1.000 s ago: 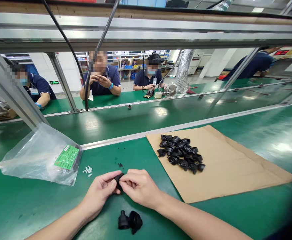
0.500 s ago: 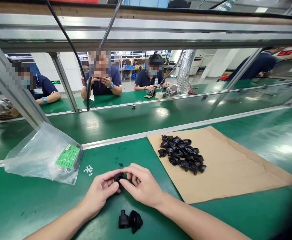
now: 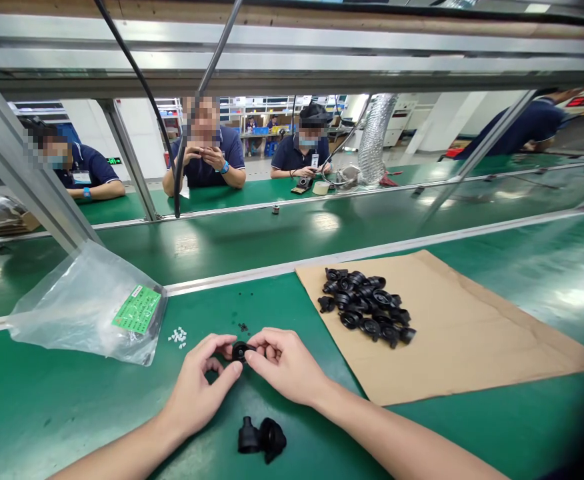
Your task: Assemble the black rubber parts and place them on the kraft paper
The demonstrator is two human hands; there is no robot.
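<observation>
A small round black plastic part (image 3: 241, 351) is held just above the green bench, its hollow side facing me. My right hand (image 3: 287, 367) pinches it from the right between thumb and fingers. From the left, the index finger and thumb of my left hand (image 3: 205, 380) curve around its edge, the thumb below it. Closer to me lie two black plastic housings (image 3: 262, 439), touching each other. Just beyond my fingers are several tiny black pieces (image 3: 243, 327). A small heap of white pieces (image 3: 177, 337) sits beyond my left hand.
Brown cardboard (image 3: 452, 333) at right carries a pile of black housings (image 3: 367, 303). A clear plastic bag (image 3: 87, 307) with a green label lies at left. Metal posts and a rail (image 3: 272, 270) border the bench. Co-workers (image 3: 212, 157) sit across the green conveyor strip (image 3: 232, 233).
My left fingers have spread wider around the black part, and more of its round face shows. My right hand keeps its pinch. The view has shifted slightly.
</observation>
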